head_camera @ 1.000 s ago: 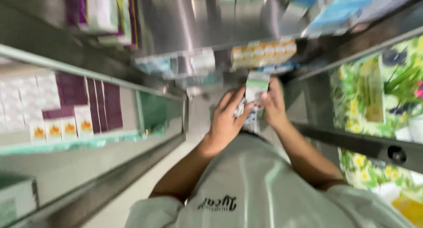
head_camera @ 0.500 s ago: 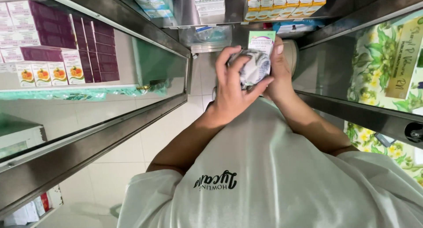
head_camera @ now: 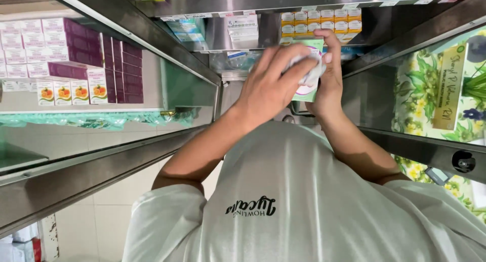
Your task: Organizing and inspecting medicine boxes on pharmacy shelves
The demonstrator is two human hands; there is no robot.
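While the right hand (head_camera: 330, 77) gripped a green box (head_camera: 307, 90), the left hand (head_camera: 271, 85) pressed a white cloth (head_camera: 310, 72) against it

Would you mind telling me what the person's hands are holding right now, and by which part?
The right hand grips a light green box along its right edge; the left hand presses a white cloth against the box's front.

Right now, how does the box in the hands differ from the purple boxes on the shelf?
The green box is single, held between the left hand and right hand, half covered by a white cloth; the purple boxes are many, stacked untouched on their shelf. Both are small cartons.
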